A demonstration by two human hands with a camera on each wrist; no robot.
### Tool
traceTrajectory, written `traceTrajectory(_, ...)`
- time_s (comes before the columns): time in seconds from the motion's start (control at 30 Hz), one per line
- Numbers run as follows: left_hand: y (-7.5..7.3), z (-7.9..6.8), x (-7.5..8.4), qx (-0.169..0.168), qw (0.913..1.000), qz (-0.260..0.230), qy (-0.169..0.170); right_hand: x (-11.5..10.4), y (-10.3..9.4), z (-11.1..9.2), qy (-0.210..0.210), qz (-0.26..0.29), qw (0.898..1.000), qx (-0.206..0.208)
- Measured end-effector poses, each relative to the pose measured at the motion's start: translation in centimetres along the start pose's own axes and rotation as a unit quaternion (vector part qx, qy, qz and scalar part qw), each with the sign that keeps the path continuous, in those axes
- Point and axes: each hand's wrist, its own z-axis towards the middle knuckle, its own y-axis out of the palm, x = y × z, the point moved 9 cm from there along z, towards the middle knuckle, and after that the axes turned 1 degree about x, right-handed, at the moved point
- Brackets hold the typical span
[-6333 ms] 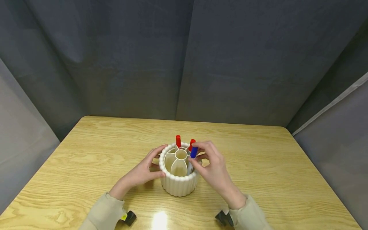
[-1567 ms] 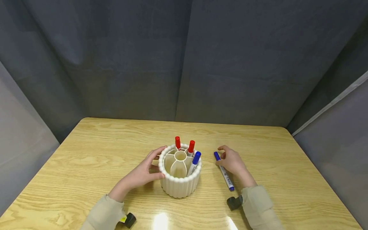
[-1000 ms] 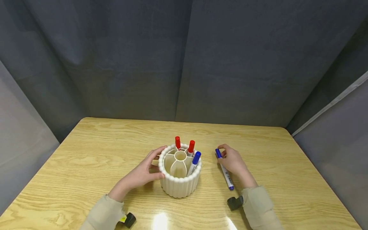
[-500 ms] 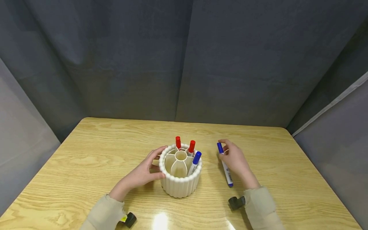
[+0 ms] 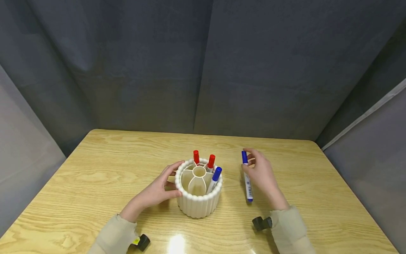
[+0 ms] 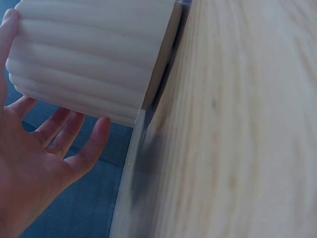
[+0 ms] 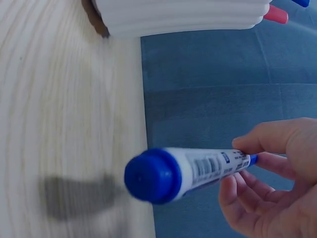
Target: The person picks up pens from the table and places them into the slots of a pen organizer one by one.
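A blue-capped whiteboard marker (image 5: pixel 248 187) with a white body is pinched near its cap between the thumb and fingers of my right hand (image 5: pixel 262 173). It stands tilted, its blue lower end raised off the table in the right wrist view, where the marker (image 7: pixel 203 167) points toward the camera. My left hand (image 5: pixel 154 191) holds the left side of a white ribbed pen holder (image 5: pixel 197 207), thumb at the front and fingers behind. Two red-capped markers (image 5: pixel 211 161) and another blue-capped marker (image 5: pixel 217 174) stand in the holder's right and rear compartments.
The wooden table (image 5: pixel 111 158) has a dark curtain (image 5: pixel 152 70) behind it and grey panels (image 5: pixel 25 148) at both sides. Black wrist cameras (image 5: pixel 262 223) sit below each sleeve cuff.
Earlier, my right hand put a blue marker into the holder. Since then it has taken another blue marker off the table and raised it, turning it more upright. My left hand stays put.
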Motion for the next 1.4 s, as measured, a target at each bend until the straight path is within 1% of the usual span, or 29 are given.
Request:
traceTrajectory(0.27,0.0,0.1,-0.2,-0.001,1.0000,-0.004,-0.005,-1.5,-1.2,-0.4,-0.031,0.020,0.999,0.032)
traceTrajectory(0.53,0.0,0.1,-0.4,-0.002,1.0000,-0.002,-0.008,-2.9,-2.3,-0.9,-0.049,0.033,0.997,0.051)
traceTrajectory(0.77,0.0,0.1,-0.5,-0.003,0.9999,0.000,-0.014,-4.2,-3.0,-1.4,-0.077,0.047,0.993,0.072)
traceTrajectory(1.07,0.1,0.0,-0.5,-0.003,0.9999,-0.001,-0.015,-6.2,-3.9,-2.5,-0.094,0.066,0.989,0.091)
traceTrajectory(1.4,0.1,0.1,-0.5,-0.003,0.9999,-0.002,-0.011,-7.7,-4.7,-3.5,-0.128,0.088,0.981,0.114)
